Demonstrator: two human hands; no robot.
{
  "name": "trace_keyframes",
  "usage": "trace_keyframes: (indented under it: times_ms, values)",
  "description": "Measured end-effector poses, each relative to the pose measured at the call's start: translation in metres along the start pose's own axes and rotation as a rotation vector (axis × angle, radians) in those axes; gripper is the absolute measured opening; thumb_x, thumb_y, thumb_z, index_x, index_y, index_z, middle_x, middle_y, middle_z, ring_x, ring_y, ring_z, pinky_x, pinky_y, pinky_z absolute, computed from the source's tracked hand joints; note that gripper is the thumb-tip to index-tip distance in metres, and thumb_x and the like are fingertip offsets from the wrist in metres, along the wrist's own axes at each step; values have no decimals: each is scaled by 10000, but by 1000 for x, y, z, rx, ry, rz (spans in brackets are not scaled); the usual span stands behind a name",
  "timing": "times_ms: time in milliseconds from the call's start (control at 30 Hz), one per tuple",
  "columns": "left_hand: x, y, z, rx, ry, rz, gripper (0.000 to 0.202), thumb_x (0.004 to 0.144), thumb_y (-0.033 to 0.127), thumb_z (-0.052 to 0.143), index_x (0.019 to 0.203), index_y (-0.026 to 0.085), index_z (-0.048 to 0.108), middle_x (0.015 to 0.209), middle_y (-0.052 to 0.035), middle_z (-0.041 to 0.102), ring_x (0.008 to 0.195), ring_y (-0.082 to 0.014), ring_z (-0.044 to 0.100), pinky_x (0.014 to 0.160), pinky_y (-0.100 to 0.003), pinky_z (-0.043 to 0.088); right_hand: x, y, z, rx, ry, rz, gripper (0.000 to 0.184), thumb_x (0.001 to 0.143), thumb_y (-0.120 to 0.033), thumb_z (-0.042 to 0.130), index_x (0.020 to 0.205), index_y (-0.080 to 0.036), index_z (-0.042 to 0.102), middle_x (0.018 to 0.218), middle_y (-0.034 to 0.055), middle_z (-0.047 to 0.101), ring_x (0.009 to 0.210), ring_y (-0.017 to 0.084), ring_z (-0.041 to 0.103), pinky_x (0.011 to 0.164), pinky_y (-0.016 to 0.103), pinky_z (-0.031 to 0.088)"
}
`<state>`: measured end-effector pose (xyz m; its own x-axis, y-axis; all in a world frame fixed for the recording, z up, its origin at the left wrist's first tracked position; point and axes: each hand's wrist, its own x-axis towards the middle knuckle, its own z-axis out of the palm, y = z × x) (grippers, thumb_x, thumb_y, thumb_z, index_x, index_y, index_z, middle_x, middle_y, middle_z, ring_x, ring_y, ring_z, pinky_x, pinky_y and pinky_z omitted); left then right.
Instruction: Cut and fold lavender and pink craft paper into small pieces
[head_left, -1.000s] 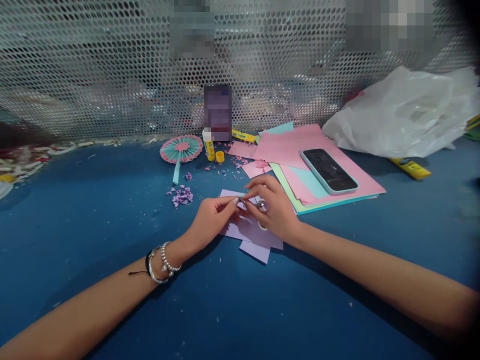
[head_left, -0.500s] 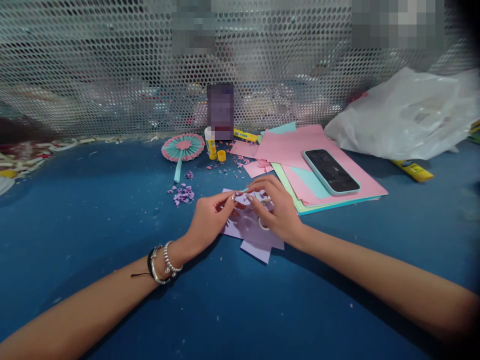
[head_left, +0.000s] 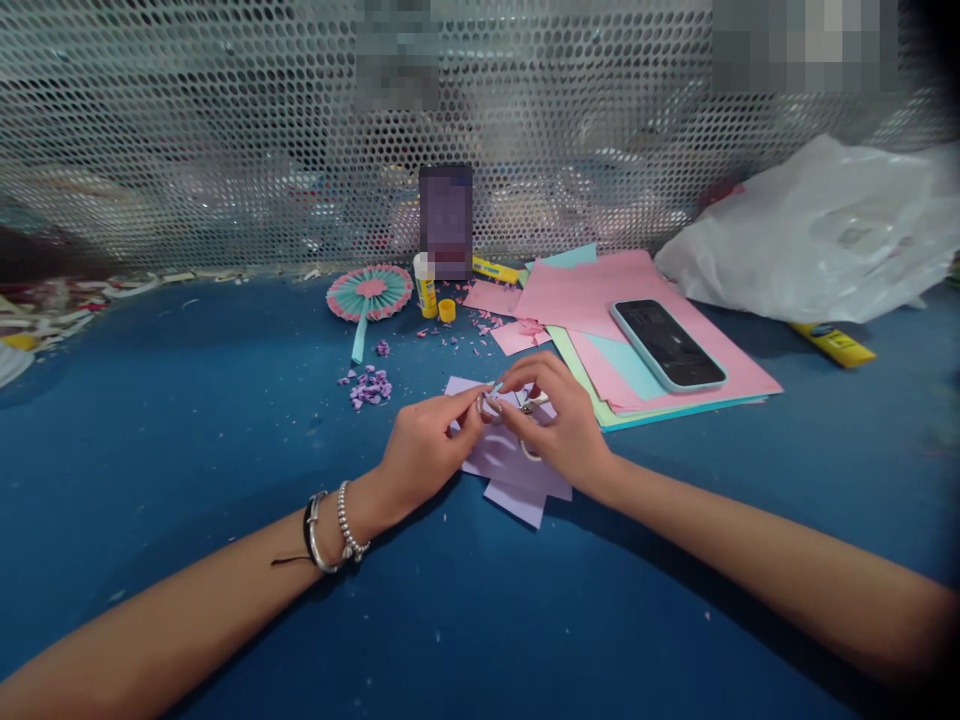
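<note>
Over the lilac paper, my left hand and my right hand meet fingertip to fingertip. Both are closed in a pinch around a small bit of pale lilac paper, largely covered by the fingers. White-handled scissors lie on the lilac sheets beneath my right hand, mostly hidden by it. To the left of my left hand sits a small heap of purple folded paper bits, with one more bit apart from it.
Behind are a pink and teal paper fan, an uncapped glue stick, its yellow cap and a propped phone. On the right, a phone rests on coloured sheets, near a white plastic bag. A perforated metal screen stands behind.
My left fingertips have shifted slightly right, closer to my right fingertips, and curl more tightly on the paper bit. The right hand has barely moved. The whole view has shifted a little.
</note>
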<state>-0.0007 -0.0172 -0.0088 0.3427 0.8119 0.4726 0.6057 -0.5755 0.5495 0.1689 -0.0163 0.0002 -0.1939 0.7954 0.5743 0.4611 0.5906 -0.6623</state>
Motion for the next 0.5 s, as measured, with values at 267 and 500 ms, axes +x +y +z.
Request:
trace_keyframes:
  times_ms: [267, 500]
  values:
    - [0, -3, 2, 12, 57, 108, 268, 862, 199, 460, 1043, 145, 650, 766, -39, 702, 583, -107, 580, 577, -227, 451, -1, 2, 1, 13, 14, -35, 54, 790, -169, 578, 829, -204, 594, 881, 35, 528, 877, 156, 534, 759, 320, 455]
    - [0, -2, 2, -3, 26, 97, 276, 862, 192, 448, 1052, 151, 645, 776, -40, 705, 640, -123, 606, 603, -242, 460, -3, 0, 2, 45, 6, 35, 68, 782, -164, 579, 828, -206, 606, 889, 30, 527, 864, 147, 536, 712, 293, 463]
